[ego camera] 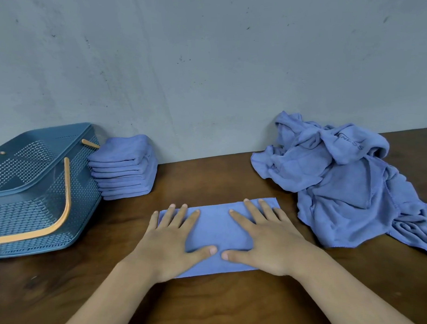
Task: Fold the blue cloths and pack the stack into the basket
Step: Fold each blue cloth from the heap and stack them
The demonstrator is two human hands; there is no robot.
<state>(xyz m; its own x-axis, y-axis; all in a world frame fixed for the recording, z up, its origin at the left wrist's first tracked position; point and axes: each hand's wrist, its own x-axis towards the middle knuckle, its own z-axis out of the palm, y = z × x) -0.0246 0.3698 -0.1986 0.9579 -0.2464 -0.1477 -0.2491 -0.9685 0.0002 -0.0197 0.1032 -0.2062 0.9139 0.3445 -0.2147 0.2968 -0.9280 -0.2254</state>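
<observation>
The left hand (173, 243) and right hand (270, 243) press straight fingers (181, 216) on a half-folded cloth (217, 225) (gripping nothing). Left of the fingers, a folded stack (125, 168) waits outside the basket (37, 180); to their right, a crumpled pile (340, 180) lies unfolded.

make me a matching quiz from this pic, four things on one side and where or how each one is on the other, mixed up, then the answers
1 basket
2 folded stack
3 crumpled pile
4 single cloth

A heaped at the right
B flat under left hand and right hand
C far left, orange handle
D next to the basket, by the wall

Pairs: 1-C, 2-D, 3-A, 4-B
</observation>
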